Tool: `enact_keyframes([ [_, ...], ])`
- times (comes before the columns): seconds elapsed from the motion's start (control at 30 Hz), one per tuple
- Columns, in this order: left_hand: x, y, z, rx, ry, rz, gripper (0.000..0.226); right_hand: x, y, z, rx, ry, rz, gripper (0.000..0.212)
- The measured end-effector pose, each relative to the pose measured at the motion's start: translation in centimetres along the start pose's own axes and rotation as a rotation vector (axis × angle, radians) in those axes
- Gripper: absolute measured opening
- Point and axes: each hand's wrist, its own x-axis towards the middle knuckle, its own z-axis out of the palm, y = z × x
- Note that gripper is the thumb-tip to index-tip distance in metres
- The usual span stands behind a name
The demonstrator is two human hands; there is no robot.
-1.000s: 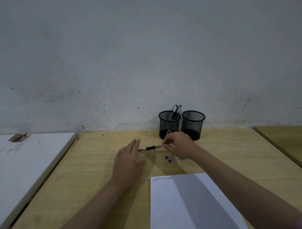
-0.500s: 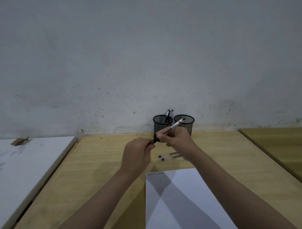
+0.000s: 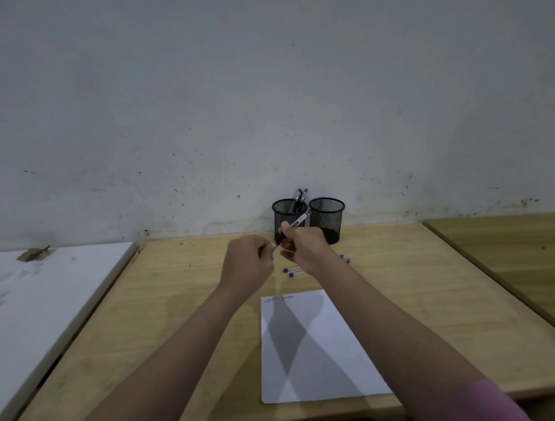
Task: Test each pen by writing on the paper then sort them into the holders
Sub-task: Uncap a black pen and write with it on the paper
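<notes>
While the right hand pinches the pen above the paper, the left hand curls on its cap end; pulled hard, the cap may fly toward the holders

Bare forearms, pink sleeve on right arm

stained grey wall behind wooden table

Single head-worn, wide-angle view, facing forward and slightly down across the worktop toward the wall beyond the hands. Both forearms enter from the bottom edge; the hands sit mid-frame, near the camera. The wall fills the upper half.
</notes>
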Motion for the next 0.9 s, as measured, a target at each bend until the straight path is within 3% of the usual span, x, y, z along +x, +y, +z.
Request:
enact_keyframes([
  [0.13,-0.2,0.0,-0.7,-0.027,-0.005,-0.056,0.026,0.8,0.4,0.8,0.022,0.034,0.044,0.012],
  [0.23,-2.4,-0.2,-2.4,-0.021,0.004,-0.026,0.026,2.3,-2.0,-3.6,0.184,0.299,0.012,0.012],
  [0.33,-4.0,-1.7,-5.0,-0.024,0.086,-0.021,0.012,2.6,-4.9,-8.8,0.128,0.489,-0.090,0.009],
  [0.4,-3.2,-3.9,-4.7,0.030,0.135,-0.111,0.011,1.7,-5.0,-8.5,0.027,0.449,-0.104,0.014],
  [0.57,-2.2,-8.4,-0.9,0.079,0.010,-0.352,0.019,-0.3,-0.6,-5.3,-0.139,0.258,-0.133,0.021],
  [0.77,-3.2,-10.0,0.5,0.172,-0.079,-0.325,0.020,-1.7,3.2,-5.6,-0.261,0.237,-0.189,0.028],
  [0.9,-3.8,-9.8,0.5,0.192,-0.129,-0.264,0.036,-2.4,4.8,-5.7,-0.240,0.198,-0.220,0.025],
])
